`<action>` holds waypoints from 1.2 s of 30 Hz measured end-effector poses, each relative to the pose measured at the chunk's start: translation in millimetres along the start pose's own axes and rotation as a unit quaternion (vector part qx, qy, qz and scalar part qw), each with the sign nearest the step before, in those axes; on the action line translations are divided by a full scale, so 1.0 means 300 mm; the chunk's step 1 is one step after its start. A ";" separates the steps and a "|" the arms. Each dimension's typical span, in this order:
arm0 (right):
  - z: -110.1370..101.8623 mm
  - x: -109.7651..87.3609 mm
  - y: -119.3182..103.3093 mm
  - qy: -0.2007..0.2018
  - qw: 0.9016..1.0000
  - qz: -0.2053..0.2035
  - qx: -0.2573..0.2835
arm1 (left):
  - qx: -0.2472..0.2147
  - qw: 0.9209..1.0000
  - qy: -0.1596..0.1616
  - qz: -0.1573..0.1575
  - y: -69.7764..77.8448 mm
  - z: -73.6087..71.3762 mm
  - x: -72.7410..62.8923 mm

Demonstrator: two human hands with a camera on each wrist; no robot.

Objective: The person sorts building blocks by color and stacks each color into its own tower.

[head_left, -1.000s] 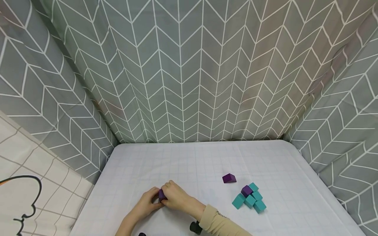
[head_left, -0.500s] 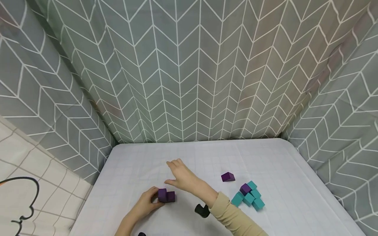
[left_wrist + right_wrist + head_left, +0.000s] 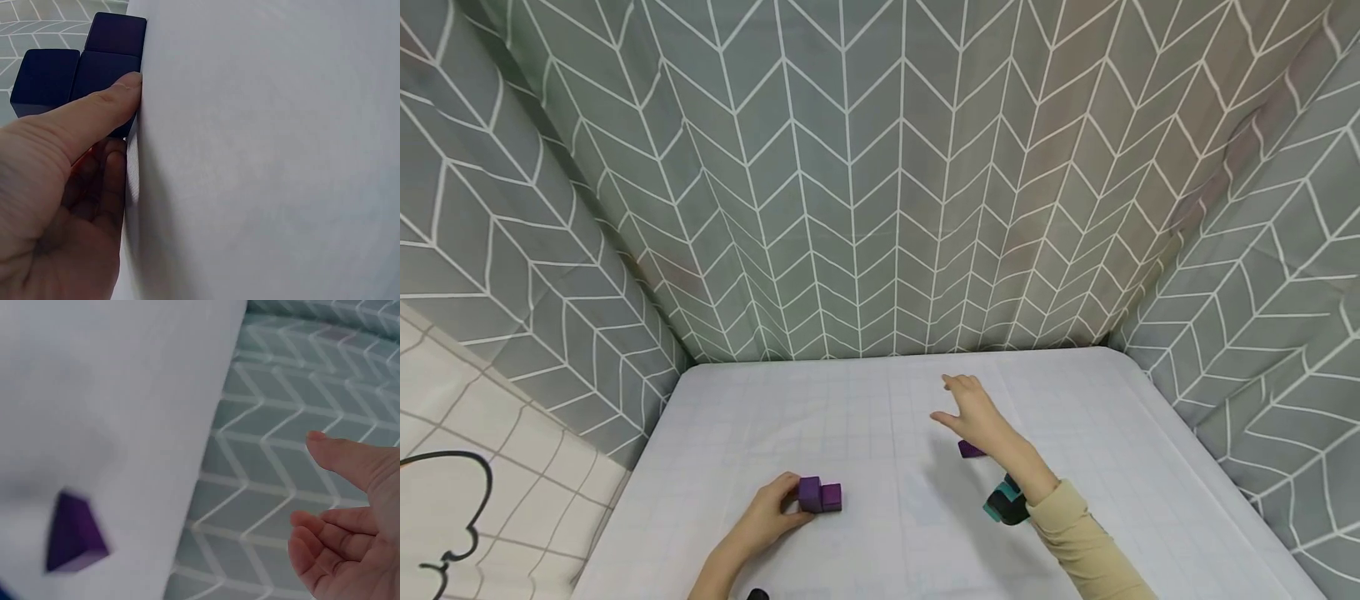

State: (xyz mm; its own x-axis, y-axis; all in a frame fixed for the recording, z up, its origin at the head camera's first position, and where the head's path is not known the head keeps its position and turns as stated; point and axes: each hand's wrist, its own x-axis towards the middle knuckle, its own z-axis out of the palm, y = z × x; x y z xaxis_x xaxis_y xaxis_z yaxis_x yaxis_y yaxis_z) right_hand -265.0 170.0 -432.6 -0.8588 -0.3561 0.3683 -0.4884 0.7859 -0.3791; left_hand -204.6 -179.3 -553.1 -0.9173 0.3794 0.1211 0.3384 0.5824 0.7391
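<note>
My left hand (image 3: 767,512) pinches a purple cube low on the table, as the left wrist view shows, with the thumb across its near side. On top of that held cube sits another purple cube (image 3: 45,78). A third purple cube (image 3: 115,34) stands beside it on the table, farther from the palm. Up in the air at the right, my right hand (image 3: 981,414) holds nothing, thumb and fingers apart. Below it a purple triangular block (image 3: 75,534) lies on the table, partly covered by the right forearm in the head view.
Teal cubes (image 3: 992,510) show in part behind the right wrist and its black camera (image 3: 1009,507). A white cloth covers the table (image 3: 850,400). Patterned grey curtains (image 3: 880,183) hang at the back and sides.
The right hand has let go of the purple cubes, lifted, and moved right to above the triangular block. The left hand has stayed at the purple cubes.
</note>
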 end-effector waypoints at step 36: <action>0.005 -0.376 0.235 -0.022 0.988 0.137 -0.063 | 0.009 1.000 0.008 -0.004 0.007 -0.002 0.005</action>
State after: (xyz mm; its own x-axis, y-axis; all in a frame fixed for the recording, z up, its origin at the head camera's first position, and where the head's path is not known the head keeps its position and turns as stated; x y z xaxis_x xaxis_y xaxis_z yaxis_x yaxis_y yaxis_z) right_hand -202.7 264.8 -502.0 -0.9634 -0.1399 0.2287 -0.2153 0.9120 -0.3491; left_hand -205.2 -178.0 -550.8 -0.9235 0.3625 0.1254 0.3340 0.5990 0.7277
